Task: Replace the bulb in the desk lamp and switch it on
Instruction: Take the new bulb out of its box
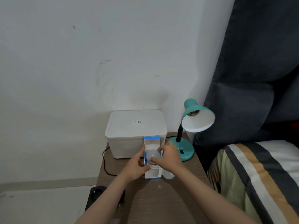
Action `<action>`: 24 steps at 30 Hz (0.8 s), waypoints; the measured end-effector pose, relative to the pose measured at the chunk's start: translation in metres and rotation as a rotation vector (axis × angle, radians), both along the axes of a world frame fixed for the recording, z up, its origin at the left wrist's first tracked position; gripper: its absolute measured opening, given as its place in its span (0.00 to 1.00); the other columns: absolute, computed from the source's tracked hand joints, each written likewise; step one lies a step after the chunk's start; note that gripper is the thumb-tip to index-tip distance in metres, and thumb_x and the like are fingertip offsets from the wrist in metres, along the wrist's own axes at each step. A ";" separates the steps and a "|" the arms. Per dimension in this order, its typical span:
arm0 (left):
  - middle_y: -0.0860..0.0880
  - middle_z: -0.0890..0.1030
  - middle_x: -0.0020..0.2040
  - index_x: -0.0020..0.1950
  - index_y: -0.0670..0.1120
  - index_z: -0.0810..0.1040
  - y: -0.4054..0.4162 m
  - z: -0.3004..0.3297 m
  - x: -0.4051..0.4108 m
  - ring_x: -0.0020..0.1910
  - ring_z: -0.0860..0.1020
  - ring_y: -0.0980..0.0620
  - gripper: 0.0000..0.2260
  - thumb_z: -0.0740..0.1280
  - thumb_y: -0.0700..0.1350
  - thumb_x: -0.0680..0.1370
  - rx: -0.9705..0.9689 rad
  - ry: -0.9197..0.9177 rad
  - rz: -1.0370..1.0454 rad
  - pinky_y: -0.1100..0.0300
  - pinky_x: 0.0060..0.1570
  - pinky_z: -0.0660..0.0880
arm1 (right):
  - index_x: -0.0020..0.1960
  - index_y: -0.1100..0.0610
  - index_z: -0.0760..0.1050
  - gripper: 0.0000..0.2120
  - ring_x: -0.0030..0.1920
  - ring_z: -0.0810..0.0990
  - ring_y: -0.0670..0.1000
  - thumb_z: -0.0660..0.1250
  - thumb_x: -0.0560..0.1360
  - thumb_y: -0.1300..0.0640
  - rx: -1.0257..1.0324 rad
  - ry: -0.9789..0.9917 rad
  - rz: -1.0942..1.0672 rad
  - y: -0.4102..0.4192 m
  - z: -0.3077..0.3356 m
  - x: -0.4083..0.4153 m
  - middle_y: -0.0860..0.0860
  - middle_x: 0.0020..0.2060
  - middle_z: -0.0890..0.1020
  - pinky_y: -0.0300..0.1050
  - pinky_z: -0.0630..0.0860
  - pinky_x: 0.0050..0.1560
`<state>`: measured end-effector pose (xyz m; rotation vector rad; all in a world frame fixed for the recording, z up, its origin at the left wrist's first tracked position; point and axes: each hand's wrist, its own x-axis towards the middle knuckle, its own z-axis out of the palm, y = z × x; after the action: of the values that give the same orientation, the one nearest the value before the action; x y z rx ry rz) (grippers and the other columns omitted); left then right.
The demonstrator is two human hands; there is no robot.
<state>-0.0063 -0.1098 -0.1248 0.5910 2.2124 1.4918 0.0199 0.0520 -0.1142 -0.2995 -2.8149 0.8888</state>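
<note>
A teal desk lamp [188,126] stands at the table's back right, its shade tilted toward me with the socket showing no bulb. A blue and white bulb box [152,173] stands upright on the table, its top flap open. My left hand [137,165] grips the box's left side. My right hand [168,156] pinches the white bulb [151,156] at the box's opening. Another white bulb [168,175] lies on the table just right of the box, partly under my right wrist.
A white lidded plastic bin [135,131] sits behind the box against the wall. The wooden table [161,199] is narrow. A black cable [105,164] hangs off its left edge toward a black power strip [97,194]. A bed with striped bedding [258,175] lies to the right.
</note>
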 end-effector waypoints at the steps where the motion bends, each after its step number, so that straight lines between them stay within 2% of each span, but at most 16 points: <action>1: 0.57 0.78 0.50 0.62 0.68 0.53 0.000 0.000 0.001 0.41 0.78 0.70 0.34 0.69 0.36 0.74 0.002 0.000 0.000 0.73 0.40 0.74 | 0.49 0.55 0.76 0.22 0.50 0.71 0.48 0.74 0.62 0.44 -0.054 0.034 -0.019 0.000 0.001 0.002 0.49 0.48 0.70 0.40 0.70 0.45; 4: 0.59 0.77 0.52 0.65 0.67 0.52 0.000 0.000 0.003 0.42 0.78 0.67 0.36 0.69 0.38 0.74 -0.005 -0.001 0.011 0.73 0.40 0.74 | 0.48 0.54 0.72 0.20 0.45 0.76 0.48 0.75 0.62 0.47 -0.281 0.128 -0.060 -0.002 0.007 0.010 0.49 0.46 0.76 0.39 0.73 0.39; 6: 0.59 0.77 0.52 0.69 0.63 0.49 0.000 -0.001 0.003 0.43 0.78 0.64 0.38 0.70 0.38 0.74 -0.011 -0.015 0.025 0.72 0.41 0.74 | 0.45 0.53 0.71 0.19 0.43 0.79 0.48 0.76 0.61 0.49 -0.379 0.189 -0.056 -0.003 0.011 0.015 0.49 0.43 0.78 0.44 0.78 0.39; 8: 0.57 0.78 0.51 0.72 0.61 0.47 0.000 0.000 0.003 0.45 0.78 0.62 0.40 0.70 0.39 0.74 -0.024 -0.026 0.029 0.71 0.41 0.75 | 0.44 0.51 0.69 0.20 0.43 0.79 0.48 0.76 0.60 0.49 -0.436 0.250 -0.037 -0.003 0.014 0.019 0.49 0.43 0.78 0.46 0.80 0.39; 10: 0.56 0.78 0.50 0.71 0.62 0.47 0.000 0.002 0.004 0.43 0.78 0.64 0.40 0.70 0.39 0.74 -0.026 -0.036 0.029 0.71 0.40 0.74 | 0.45 0.48 0.68 0.20 0.44 0.79 0.49 0.74 0.60 0.50 -0.500 0.297 0.002 -0.003 0.016 0.022 0.49 0.45 0.76 0.43 0.79 0.38; 12: 0.57 0.78 0.49 0.70 0.62 0.46 0.000 0.004 0.006 0.41 0.77 0.66 0.39 0.70 0.39 0.74 -0.023 -0.034 0.033 0.73 0.39 0.74 | 0.47 0.48 0.68 0.17 0.45 0.76 0.48 0.71 0.62 0.56 -0.604 0.292 0.036 -0.002 0.018 0.024 0.49 0.46 0.74 0.36 0.77 0.38; 15: 0.56 0.78 0.53 0.69 0.64 0.49 0.001 0.004 0.008 0.47 0.78 0.60 0.38 0.70 0.40 0.73 -0.012 -0.021 0.046 0.71 0.40 0.75 | 0.46 0.54 0.71 0.13 0.41 0.74 0.46 0.65 0.62 0.58 -0.755 0.265 0.087 0.002 0.022 0.026 0.50 0.43 0.74 0.30 0.72 0.35; 17: 0.57 0.78 0.54 0.68 0.64 0.54 0.001 0.004 0.010 0.50 0.78 0.56 0.35 0.71 0.41 0.73 -0.023 0.012 0.056 0.67 0.42 0.77 | 0.42 0.57 0.72 0.07 0.36 0.74 0.42 0.66 0.67 0.55 -0.790 0.267 0.075 0.003 0.023 0.026 0.49 0.38 0.75 0.33 0.71 0.35; 19: 0.56 0.79 0.52 0.69 0.61 0.61 0.002 0.003 0.012 0.50 0.79 0.56 0.31 0.71 0.41 0.73 -0.047 0.036 0.086 0.62 0.44 0.79 | 0.35 0.57 0.72 0.12 0.31 0.72 0.40 0.68 0.73 0.53 -0.744 0.284 0.008 0.005 0.021 0.024 0.49 0.31 0.74 0.36 0.69 0.37; 21: 0.55 0.80 0.47 0.68 0.53 0.67 0.003 0.003 0.017 0.45 0.79 0.57 0.26 0.71 0.41 0.72 -0.072 0.070 0.130 0.64 0.41 0.79 | 0.32 0.56 0.71 0.13 0.31 0.72 0.42 0.69 0.73 0.54 -0.628 0.276 -0.058 0.006 0.018 0.024 0.48 0.28 0.74 0.38 0.69 0.38; 24: 0.59 0.76 0.42 0.66 0.46 0.68 0.004 0.003 0.023 0.40 0.77 0.60 0.25 0.72 0.40 0.72 -0.089 0.122 0.213 0.71 0.34 0.74 | 0.39 0.55 0.73 0.07 0.37 0.74 0.46 0.71 0.71 0.55 -0.482 0.245 -0.110 0.004 0.016 0.028 0.51 0.35 0.76 0.36 0.69 0.37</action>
<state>0.0165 -0.1060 -0.1221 0.4402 2.4876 1.4839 0.0477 0.0563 -0.0978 -0.3730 -2.3104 1.4601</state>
